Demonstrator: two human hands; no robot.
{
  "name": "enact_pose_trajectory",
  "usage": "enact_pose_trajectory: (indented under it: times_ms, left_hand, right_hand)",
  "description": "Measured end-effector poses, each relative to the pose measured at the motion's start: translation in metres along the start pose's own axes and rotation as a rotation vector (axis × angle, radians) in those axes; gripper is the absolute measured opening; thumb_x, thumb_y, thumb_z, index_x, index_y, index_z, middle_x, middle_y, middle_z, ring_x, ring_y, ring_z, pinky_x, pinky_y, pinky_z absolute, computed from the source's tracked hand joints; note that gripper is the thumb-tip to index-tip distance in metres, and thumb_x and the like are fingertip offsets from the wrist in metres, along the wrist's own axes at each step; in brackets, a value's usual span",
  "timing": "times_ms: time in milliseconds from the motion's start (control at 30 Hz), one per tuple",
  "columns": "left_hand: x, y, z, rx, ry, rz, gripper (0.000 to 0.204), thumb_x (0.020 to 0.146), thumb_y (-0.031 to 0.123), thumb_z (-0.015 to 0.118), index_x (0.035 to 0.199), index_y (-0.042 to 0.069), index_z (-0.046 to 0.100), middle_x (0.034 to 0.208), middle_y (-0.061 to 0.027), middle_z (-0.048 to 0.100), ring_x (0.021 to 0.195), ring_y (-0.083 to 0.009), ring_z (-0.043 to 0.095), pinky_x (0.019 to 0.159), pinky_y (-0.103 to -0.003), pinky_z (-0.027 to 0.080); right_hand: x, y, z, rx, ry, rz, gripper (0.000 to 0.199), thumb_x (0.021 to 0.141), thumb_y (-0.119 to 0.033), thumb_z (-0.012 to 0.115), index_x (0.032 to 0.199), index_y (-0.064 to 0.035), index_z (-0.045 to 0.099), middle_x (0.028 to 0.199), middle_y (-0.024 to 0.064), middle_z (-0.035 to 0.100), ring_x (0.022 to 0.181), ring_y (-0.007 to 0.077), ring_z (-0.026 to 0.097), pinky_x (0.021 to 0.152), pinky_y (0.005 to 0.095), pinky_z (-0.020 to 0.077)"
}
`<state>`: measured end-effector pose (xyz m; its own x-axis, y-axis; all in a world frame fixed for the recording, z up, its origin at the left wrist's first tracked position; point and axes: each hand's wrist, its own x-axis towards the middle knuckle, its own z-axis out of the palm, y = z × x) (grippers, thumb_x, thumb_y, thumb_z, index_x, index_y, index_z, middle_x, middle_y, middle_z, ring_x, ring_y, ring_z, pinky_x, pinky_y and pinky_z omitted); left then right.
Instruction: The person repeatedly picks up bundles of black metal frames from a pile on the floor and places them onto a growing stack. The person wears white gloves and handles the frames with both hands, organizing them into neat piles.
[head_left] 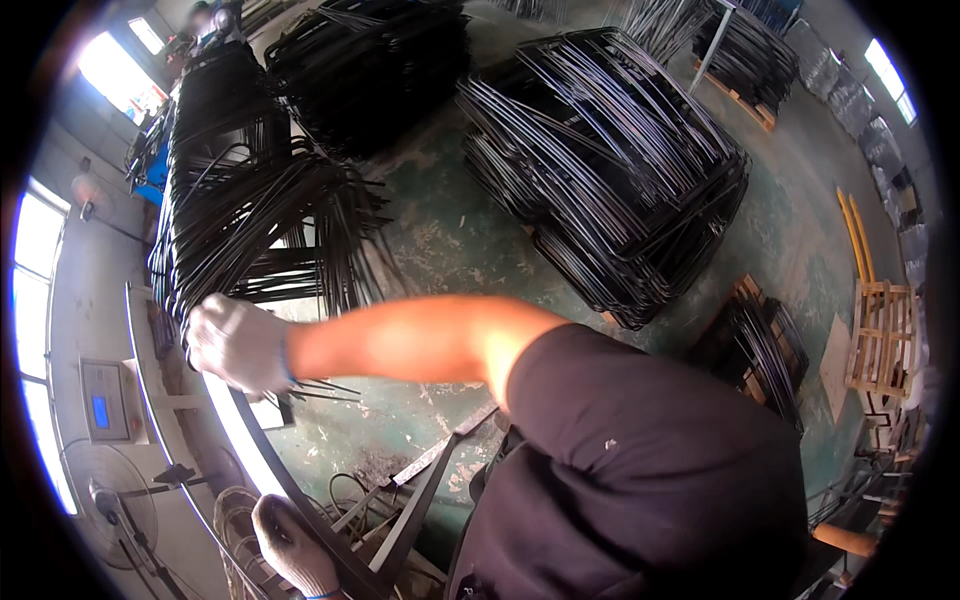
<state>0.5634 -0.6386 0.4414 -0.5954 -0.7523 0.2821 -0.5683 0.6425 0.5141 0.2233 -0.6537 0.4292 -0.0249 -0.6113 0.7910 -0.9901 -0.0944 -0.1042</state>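
My right arm stretches across to the left. Its hand [240,345], in a pale knit glove, curls round the near end of a bent black metal rod at the edge of a tangled stack of black rods [240,235]. The fingers are partly turned away and slightly blurred. Low in the picture, my left hand [295,548], also gloved and dark-stained, lies beside a long bright-topped rail [243,432]. Its fingers are bunched in a rounded shape, and I cannot see whether anything lies under them.
Large stacks of black bent-tube frames [615,160] stand on the worn green floor [430,215]. On the left wall hangs a grey box with a blue display [105,400], above a fan [110,500]. Angled metal bars [425,490] lie near my body. Wooden pallets [880,340] stand far right.
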Motion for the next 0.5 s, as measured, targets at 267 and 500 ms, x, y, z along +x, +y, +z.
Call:
enact_pose_trajectory:
  times_ms: [267, 500]
  left_hand:
    - [0.044, 0.097, 0.02, 0.61, 0.004, 0.405, 0.042, 0.091, 0.012, 0.084, 0.13, -0.001, 0.075, 0.125, -0.0177, 0.077, 0.122, -0.0359, 0.07, 0.103, -0.045, 0.058]
    - [0.108, 0.272, 0.261, 0.039, -0.403, 0.061, 0.024, 0.104, 0.006, 0.075, 0.126, 0.001, 0.08, 0.118, -0.0197, 0.082, 0.11, -0.0353, 0.077, 0.104, -0.046, 0.059]
  right_hand:
    - [-0.301, 0.153, -0.152, 0.026, -0.099, 0.56, 0.027, 0.097, -0.024, 0.078, 0.121, -0.0107, 0.08, 0.122, 0.012, 0.08, 0.12, 0.0351, 0.074, 0.111, 0.0505, 0.0557]
    - [-0.552, 0.43, -0.253, -0.647, -0.503, 1.406, 0.078, 0.091, -0.044, 0.086, 0.153, -0.0056, 0.058, 0.141, 0.02, 0.069, 0.129, 0.0392, 0.066, 0.111, 0.0516, 0.0535]
